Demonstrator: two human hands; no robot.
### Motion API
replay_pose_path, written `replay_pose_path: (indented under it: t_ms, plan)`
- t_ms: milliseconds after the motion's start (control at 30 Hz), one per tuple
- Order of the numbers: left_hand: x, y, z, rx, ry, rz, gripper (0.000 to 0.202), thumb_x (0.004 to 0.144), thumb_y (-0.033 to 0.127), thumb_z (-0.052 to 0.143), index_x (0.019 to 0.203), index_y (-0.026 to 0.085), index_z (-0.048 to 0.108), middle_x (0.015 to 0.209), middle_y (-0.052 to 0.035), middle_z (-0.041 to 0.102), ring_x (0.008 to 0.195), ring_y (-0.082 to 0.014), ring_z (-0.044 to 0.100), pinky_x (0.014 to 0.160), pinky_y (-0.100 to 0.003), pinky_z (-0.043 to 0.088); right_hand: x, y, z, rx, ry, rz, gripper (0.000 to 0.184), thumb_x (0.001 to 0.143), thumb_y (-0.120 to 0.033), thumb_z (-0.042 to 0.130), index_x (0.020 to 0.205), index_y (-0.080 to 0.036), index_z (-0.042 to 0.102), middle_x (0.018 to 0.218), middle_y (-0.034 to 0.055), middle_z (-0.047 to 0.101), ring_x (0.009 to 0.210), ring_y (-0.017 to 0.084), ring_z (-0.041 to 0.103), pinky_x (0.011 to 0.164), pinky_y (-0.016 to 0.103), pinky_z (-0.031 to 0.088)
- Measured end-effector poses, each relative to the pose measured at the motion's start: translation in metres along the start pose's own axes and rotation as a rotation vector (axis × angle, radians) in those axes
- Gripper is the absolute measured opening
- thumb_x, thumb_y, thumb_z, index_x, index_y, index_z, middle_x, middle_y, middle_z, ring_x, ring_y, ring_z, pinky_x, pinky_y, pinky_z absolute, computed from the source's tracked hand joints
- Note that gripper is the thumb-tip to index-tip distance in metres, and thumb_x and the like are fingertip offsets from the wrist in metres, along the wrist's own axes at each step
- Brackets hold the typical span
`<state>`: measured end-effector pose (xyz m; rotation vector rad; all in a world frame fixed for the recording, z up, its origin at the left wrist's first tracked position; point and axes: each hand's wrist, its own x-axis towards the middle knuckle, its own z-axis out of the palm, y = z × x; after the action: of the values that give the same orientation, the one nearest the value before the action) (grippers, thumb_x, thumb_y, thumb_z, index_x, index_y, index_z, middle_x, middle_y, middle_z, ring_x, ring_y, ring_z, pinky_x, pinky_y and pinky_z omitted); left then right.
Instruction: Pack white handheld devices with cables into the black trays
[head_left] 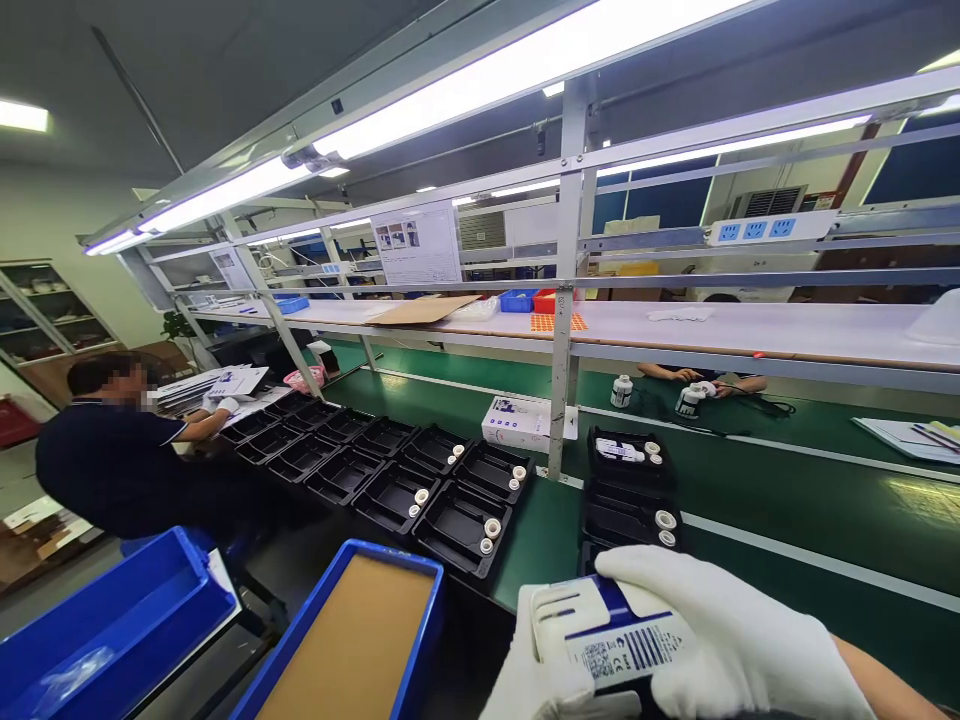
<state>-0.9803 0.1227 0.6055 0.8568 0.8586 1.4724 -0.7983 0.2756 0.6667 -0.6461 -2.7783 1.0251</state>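
Observation:
A white device point(630, 645) with a dark blue band, a barcode and a square code on its label is low in the head view, between my two hands. My right hand point(727, 630), in a white glove, grips it from the right, thumb along its upper edge. Also gloved in white, my left hand point(521, 670) holds its left side; part of that hand is cut off by the lower edge. Just beyond lies a black tray point(626, 515) with two white rings point(665, 520). Behind it, another black tray point(600, 475) holds a white labelled piece point(619, 451) and small rings.
Rows of black trays point(454, 510), some with white rings, line the green bench point(540, 550). A white box point(517, 420) stands by the metal post point(566, 300). Blue bins point(431, 620) are below left. One person point(105, 460) sits left; another's hands point(682, 374) handle something across the bench.

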Motion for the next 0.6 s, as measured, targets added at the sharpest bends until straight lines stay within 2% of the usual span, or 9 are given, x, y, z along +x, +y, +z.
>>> replay_pose_path:
  t_ms: [100, 167, 200, 233, 333, 400, 467, 533, 600]
  plan:
    - [0.018, 0.032, 0.002, 0.042, -0.089, -0.224, 0.105, 0.053, 0.062, 0.091, 0.129, 0.013, 0.039, 0.135, -0.0227, 0.056, 0.087, -0.0205, 0.069, 0.065, -0.026, 0.056, -0.001, -0.017, -0.009, -0.109, -0.159, 0.149, 0.109, 0.063, -0.039, 0.072, 0.165, -0.02, 0.037, 0.148, 0.0135, 0.052, 0.133, 0.04, 0.051, 0.116, 0.051, 0.038]
    - [0.045, 0.042, -0.007, 0.167, -0.214, -0.354, 0.097, 0.072, 0.082, 0.068, 0.133, 0.011, 0.043, 0.105, -0.0165, 0.066, 0.065, -0.0114, 0.063, 0.054, -0.019, 0.049, 0.0, -0.017, -0.004, 0.283, -0.133, 0.228, 0.102, 0.066, -0.038, 0.073, 0.161, -0.019, 0.044, 0.145, 0.0128, 0.056, 0.128, 0.035, 0.055, 0.114, 0.047, 0.04]
    - [0.061, 0.04, -0.018, 0.216, -0.22, -0.364, 0.099, 0.07, 0.092, 0.059, 0.117, 0.005, 0.056, 0.089, -0.0159, 0.064, 0.063, -0.0146, 0.063, 0.053, -0.023, 0.051, 0.0, -0.013, 0.001, 0.579, -0.101, 0.275, 0.09, 0.068, -0.042, 0.075, 0.153, -0.018, 0.055, 0.141, 0.0125, 0.059, 0.123, 0.032, 0.058, 0.113, 0.044, 0.042]
    - [0.079, 0.033, -0.031, 0.227, -0.225, -0.421, 0.118, 0.048, 0.108, 0.051, 0.103, 0.004, 0.06, 0.087, -0.0184, 0.063, 0.056, -0.0204, 0.061, 0.044, -0.028, 0.045, 0.001, -0.006, 0.008, 0.964, -0.064, 0.319, 0.078, 0.069, -0.049, 0.079, 0.139, -0.017, 0.068, 0.132, 0.013, 0.065, 0.114, 0.029, 0.062, 0.107, 0.042, 0.046]
    - [0.116, -0.024, -0.082, 0.28, -0.099, -0.437, 0.127, 0.035, 0.112, 0.046, 0.105, 0.007, 0.058, 0.103, -0.0178, 0.064, 0.068, -0.0187, 0.064, 0.067, -0.032, 0.051, 0.006, 0.019, 0.029, 1.716, -0.113, 0.268, 0.062, 0.076, -0.065, 0.075, 0.109, -0.012, 0.081, 0.108, 0.0134, 0.072, 0.092, 0.024, 0.068, 0.085, 0.036, 0.055]
    - [0.117, -0.077, -0.11, 0.341, -0.087, -0.51, 0.129, 0.033, 0.115, 0.038, 0.103, 0.009, 0.063, 0.115, -0.0186, 0.064, 0.08, -0.0122, 0.062, 0.079, -0.026, 0.045, 0.011, 0.031, 0.037, 1.922, -0.157, 0.057, 0.055, 0.085, -0.057, 0.071, 0.116, -0.013, 0.079, 0.11, 0.0132, 0.072, 0.095, 0.024, 0.07, 0.083, 0.034, 0.056]
    - [0.101, -0.12, -0.126, 0.411, -0.184, -0.627, 0.117, 0.04, 0.113, 0.04, 0.089, 0.01, 0.065, 0.099, -0.0165, 0.066, 0.076, -0.0139, 0.057, 0.087, -0.037, 0.046, 0.017, 0.037, 0.035, 1.987, -0.068, 0.005, 0.054, 0.084, -0.054, 0.071, 0.122, -0.015, 0.078, 0.11, 0.0136, 0.072, 0.093, 0.025, 0.07, 0.08, 0.036, 0.057]
    - [0.082, -0.141, -0.133, 0.451, -0.194, -0.532, 0.108, 0.049, 0.111, 0.039, 0.088, 0.014, 0.066, 0.09, -0.0143, 0.065, 0.089, -0.0198, 0.06, 0.101, -0.046, 0.045, 0.019, 0.04, 0.026, 2.016, 0.175, 0.211, 0.054, 0.079, -0.051, 0.069, 0.113, -0.011, 0.08, 0.102, 0.0166, 0.071, 0.086, 0.029, 0.068, 0.074, 0.041, 0.057]
    - [0.073, -0.139, -0.136, 0.46, -0.133, -0.348, 0.125, 0.052, 0.113, 0.007, 0.104, 0.017, 0.068, 0.103, -0.0158, 0.067, 0.111, -0.0251, 0.061, 0.111, -0.049, 0.041, 0.018, 0.047, 0.013, 2.01, 0.443, 0.45, 0.054, 0.082, -0.05, 0.058, 0.1, -0.005, 0.081, 0.094, 0.0215, 0.068, 0.078, 0.032, 0.066, 0.066, 0.044, 0.055]
